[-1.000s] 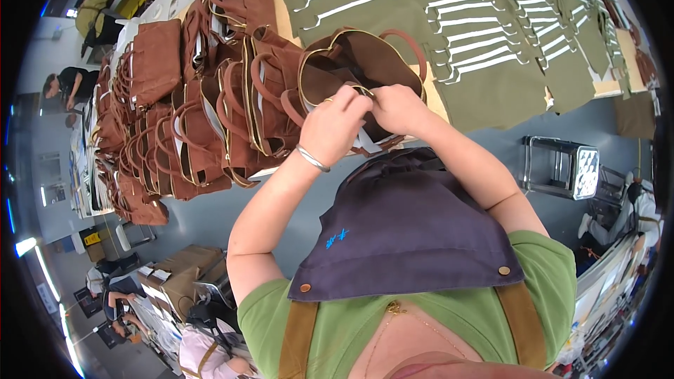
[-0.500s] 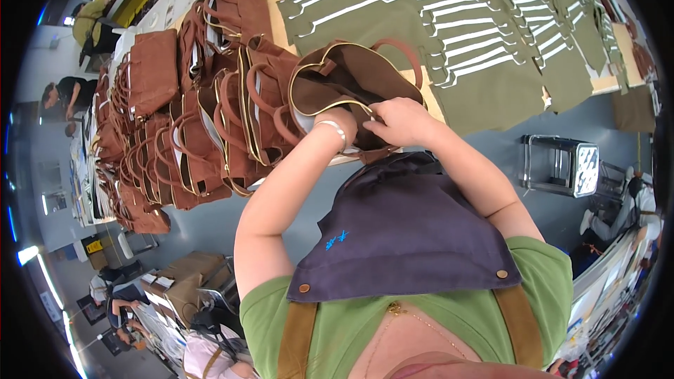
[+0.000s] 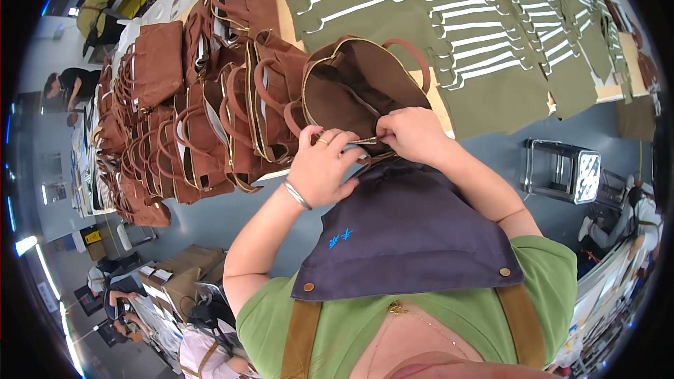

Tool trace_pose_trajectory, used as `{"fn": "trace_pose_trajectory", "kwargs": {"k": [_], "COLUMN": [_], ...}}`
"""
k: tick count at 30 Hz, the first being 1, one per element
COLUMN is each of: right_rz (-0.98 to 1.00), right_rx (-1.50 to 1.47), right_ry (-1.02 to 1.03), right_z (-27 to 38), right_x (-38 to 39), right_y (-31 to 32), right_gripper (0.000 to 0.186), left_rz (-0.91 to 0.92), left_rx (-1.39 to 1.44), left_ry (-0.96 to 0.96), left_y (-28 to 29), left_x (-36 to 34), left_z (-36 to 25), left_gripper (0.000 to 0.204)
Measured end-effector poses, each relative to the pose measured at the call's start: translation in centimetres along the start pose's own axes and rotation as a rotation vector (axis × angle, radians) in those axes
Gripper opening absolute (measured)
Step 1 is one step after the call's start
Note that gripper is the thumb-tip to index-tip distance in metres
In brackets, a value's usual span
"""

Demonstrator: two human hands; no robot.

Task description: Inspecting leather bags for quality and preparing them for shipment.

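Observation:
A brown handbag (image 3: 404,52) with a gold zip round its mouth stands wide open in front of me, its dark brown lining showing. My right hand (image 3: 418,135) is closed on the near rim of this bag, thumb and fingers pinching the zip edge. At the left part of the same rim is my left hand (image 3: 321,167), its fingers spread and touching the edge, the thumb held apart. One arched handle rises at the bag's far right side. What lies deep inside the bag is in shadow.
Many similar brown handbags (image 3: 207,133) crowd the table to the left. Olive-green cut pieces with white strips (image 3: 484,49) cover the table at the right. A metal stool (image 3: 562,168) stands on the floor at right. Other people (image 3: 74,88) are at the far left.
My left hand has come out of the bag's inside and moved to its near left rim, its fingers spreading. My right hand has shifted slightly down and right along the rim.

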State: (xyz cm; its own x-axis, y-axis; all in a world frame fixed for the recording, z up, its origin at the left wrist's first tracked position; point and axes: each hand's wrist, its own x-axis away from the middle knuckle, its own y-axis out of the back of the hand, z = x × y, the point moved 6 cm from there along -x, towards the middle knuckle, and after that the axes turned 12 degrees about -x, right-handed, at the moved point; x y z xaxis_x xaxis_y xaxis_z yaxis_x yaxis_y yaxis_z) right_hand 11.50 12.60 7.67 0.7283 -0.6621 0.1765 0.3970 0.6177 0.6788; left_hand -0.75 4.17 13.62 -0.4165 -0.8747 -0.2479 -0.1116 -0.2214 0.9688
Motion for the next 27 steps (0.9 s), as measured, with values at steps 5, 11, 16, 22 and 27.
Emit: {"fn": "trace_pose_trajectory", "kwargs": {"k": [5, 11, 16, 22, 27], "right_rz": [0.049, 0.211, 0.299, 0.095, 0.298], "right_rx": [-0.006, -0.423, -0.355, -0.093, -0.46], "right_ry": [0.012, 0.179, 0.218, 0.376, 0.212], "right_z": [0.3, 3.5, 4.8, 5.0, 4.3], "right_x": [-0.7, -2.1, -2.0, -3.2, -2.8], "right_y": [1.1, 8.7, 9.0, 8.3, 7.6], "right_gripper": [0.009, 0.007, 0.006, 0.009, 0.012], "left_rz": [-0.032, -0.07, 0.063, 0.06, 0.052], "left_rx": [-0.126, 0.101, 0.18, 0.178, 0.144], "left_ry": [0.063, 0.068, 0.047, 0.032, 0.121], "left_y": [-1.7, 4.6, 4.5, 4.8, 4.4], "left_x": [-0.1, -5.6, -6.0, -5.7, -4.8], "left_z": [1.3, 3.1, 3.3, 3.3, 4.1], "left_gripper": [0.006, 0.01, 0.012, 0.014, 0.016]}}
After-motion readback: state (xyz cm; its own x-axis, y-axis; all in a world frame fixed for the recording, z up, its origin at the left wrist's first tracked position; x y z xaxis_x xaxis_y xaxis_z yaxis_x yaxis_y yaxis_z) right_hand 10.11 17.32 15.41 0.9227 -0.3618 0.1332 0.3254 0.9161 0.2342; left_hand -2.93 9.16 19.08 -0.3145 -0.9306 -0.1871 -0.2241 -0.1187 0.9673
